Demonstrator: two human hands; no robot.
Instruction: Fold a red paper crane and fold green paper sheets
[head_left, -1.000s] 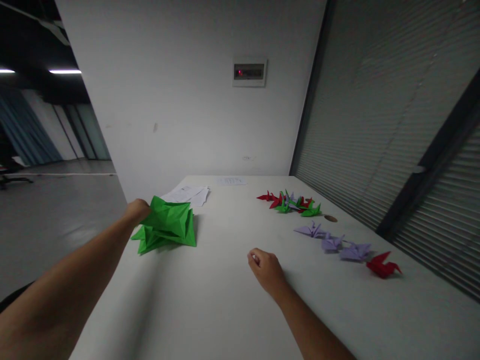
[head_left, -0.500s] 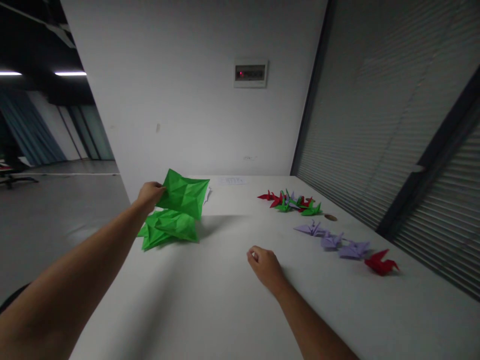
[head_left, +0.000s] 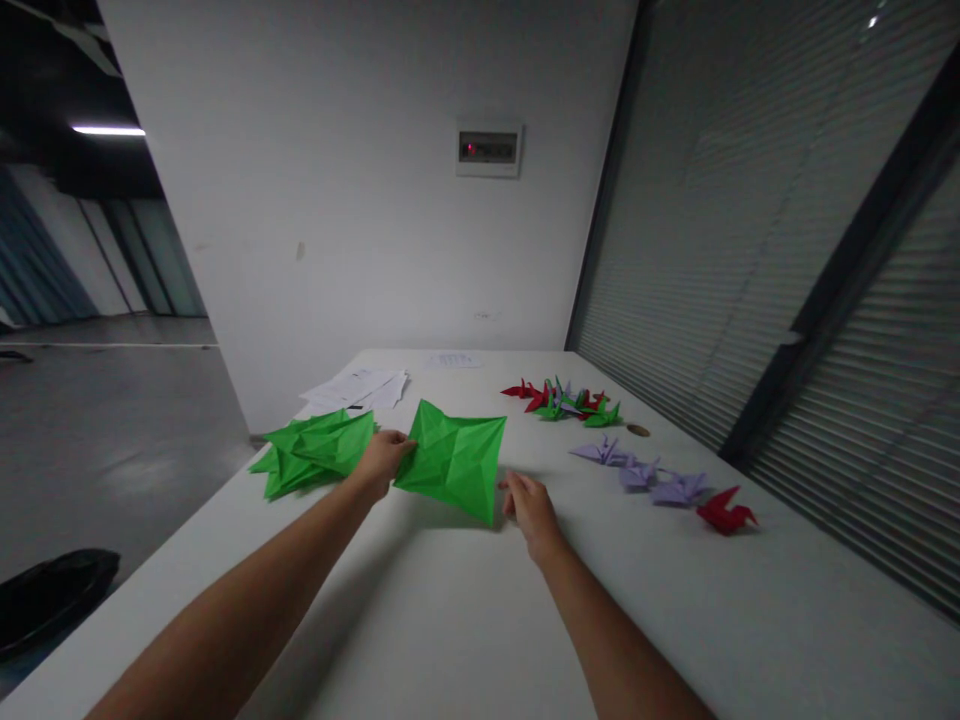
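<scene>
My left hand [head_left: 386, 460] pinches the left edge of a creased green paper sheet [head_left: 454, 455], which it holds up above the white table. The sheet is crossed by fold lines and tilts slightly. My right hand [head_left: 531, 503] is just beside the sheet's right edge, with its fingers partly curled and apart; nothing shows in it. Behind and left of my left hand lies a pile of creased green paper sheets [head_left: 307, 452].
White printed papers [head_left: 364, 385] lie behind the pile. On the right are a cluster of red, green and purple paper cranes [head_left: 562, 402], several purple cranes [head_left: 637, 475], a red crane [head_left: 726, 512] and a small round brown object [head_left: 637, 430]. A black-lined bin [head_left: 60, 595] stands beyond the table's left edge.
My left hand has carried the green sheet right and down, away from the pile, toward my right hand. My right hand's fingers have loosened near the sheet's edge. The view has shifted slightly right.
</scene>
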